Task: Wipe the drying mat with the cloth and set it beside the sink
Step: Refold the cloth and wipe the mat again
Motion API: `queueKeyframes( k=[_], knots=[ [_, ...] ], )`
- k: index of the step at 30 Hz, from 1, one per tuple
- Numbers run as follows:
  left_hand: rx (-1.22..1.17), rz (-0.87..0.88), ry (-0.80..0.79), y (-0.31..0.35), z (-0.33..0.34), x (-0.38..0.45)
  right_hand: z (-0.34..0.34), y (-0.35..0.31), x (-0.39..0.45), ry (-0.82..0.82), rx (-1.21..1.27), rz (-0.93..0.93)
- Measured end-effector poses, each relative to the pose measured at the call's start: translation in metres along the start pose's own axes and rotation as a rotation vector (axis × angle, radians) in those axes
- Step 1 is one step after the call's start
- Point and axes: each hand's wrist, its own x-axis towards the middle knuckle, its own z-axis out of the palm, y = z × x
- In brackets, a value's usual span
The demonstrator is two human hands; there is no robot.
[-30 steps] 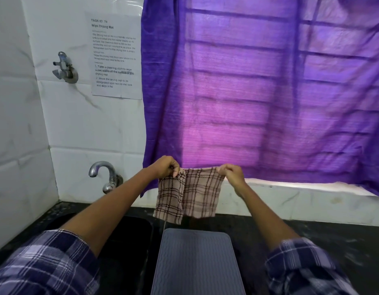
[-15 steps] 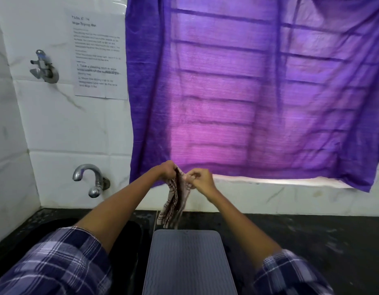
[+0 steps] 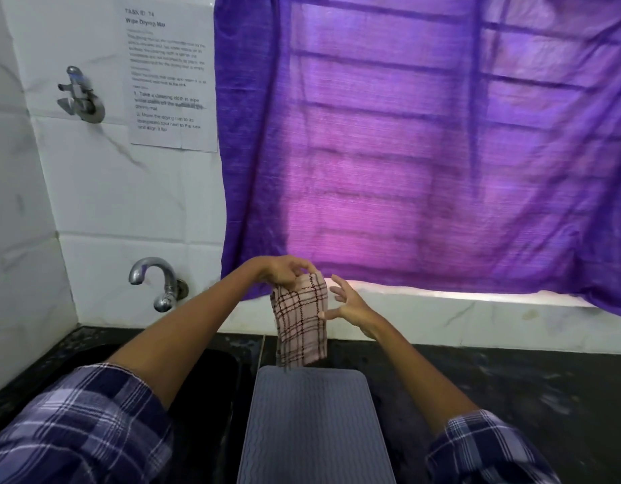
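Observation:
A pink checked cloth (image 3: pixel 302 323), folded in half, hangs in the air from my left hand (image 3: pixel 284 272), which pinches its top edge. My right hand (image 3: pixel 347 303) is just to the right of the cloth with fingers spread, a fingertip near the cloth's right edge, holding nothing. Below them a grey ribbed drying mat (image 3: pixel 312 424) lies flat on the dark counter (image 3: pixel 494 379), right of the black sink (image 3: pixel 211 396). The cloth's lower end hangs just above the mat's far edge.
A steel tap (image 3: pixel 155 277) sticks out of the white tiled wall over the sink. A purple curtain (image 3: pixel 424 141) covers the window behind. A printed task sheet (image 3: pixel 171 75) and a wall valve (image 3: pixel 80 97) are on the tiles.
The cloth was stretched wide between both hands, then folded together. My right hand has let go and opened; my left hand alone holds the folded cloth.

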Motion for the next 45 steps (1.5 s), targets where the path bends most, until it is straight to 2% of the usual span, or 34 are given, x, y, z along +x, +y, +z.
queueKeyframes(
  k=[3,6,8,11,12,14,16,19,24,28,30,33,37,38,40,43,45],
  knots=[
    [-0.024,-0.001,-0.110,0.004,-0.007,0.000,0.003,0.004,-0.005,-0.283,0.094,0.050],
    [-0.130,0.000,-0.016,-0.001,-0.020,-0.001,0.013,0.014,-0.013,-0.449,0.149,0.099],
    [-0.149,-0.013,0.114,-0.018,-0.024,0.000,0.020,0.021,-0.018,-0.466,0.239,0.119],
    [0.103,0.065,0.373,-0.047,-0.014,0.004,0.024,0.020,-0.018,-0.381,0.278,0.144],
    [0.129,0.104,0.383,-0.053,-0.007,0.006,0.024,0.017,-0.017,-0.350,0.252,0.151],
    [0.022,0.093,0.246,-0.057,0.011,0.007,0.023,0.011,-0.016,-0.318,0.135,0.146],
    [-0.070,-0.027,0.037,-0.056,0.030,0.009,0.023,0.007,-0.015,-0.312,0.051,0.131],
    [-0.275,-0.113,-0.137,-0.059,0.055,0.013,0.022,-0.001,-0.014,-0.295,0.117,0.081],
    [-0.762,-0.178,-0.141,-0.078,0.080,0.018,0.011,-0.011,-0.016,-0.347,0.155,0.127],
    [-0.999,-0.192,-0.101,-0.093,0.107,0.018,0.002,-0.014,-0.022,-0.555,0.100,0.270],
    [-1.079,-0.199,-0.093,-0.096,0.114,0.015,-0.001,-0.012,-0.025,-0.591,0.023,0.309],
    [-1.156,-0.173,-0.082,-0.096,0.115,0.016,-0.005,-0.006,-0.024,-0.400,-0.028,0.290],
    [-1.230,-0.093,-0.064,-0.093,0.110,0.021,-0.006,0.019,-0.024,-0.042,0.169,0.255],
    [-1.249,-0.085,-0.062,-0.091,0.110,0.023,-0.004,0.029,-0.026,-0.009,0.250,0.276],
    [-1.257,-0.102,-0.059,-0.089,0.113,0.028,0.008,0.052,-0.029,-0.067,0.486,0.375],
    [-1.246,-0.150,-0.065,-0.090,0.128,0.040,0.031,0.079,-0.034,-0.142,0.969,0.417],
    [-1.144,-0.171,-0.021,-0.090,0.142,0.049,0.038,0.091,-0.031,-0.090,1.006,0.372]
  ],
)
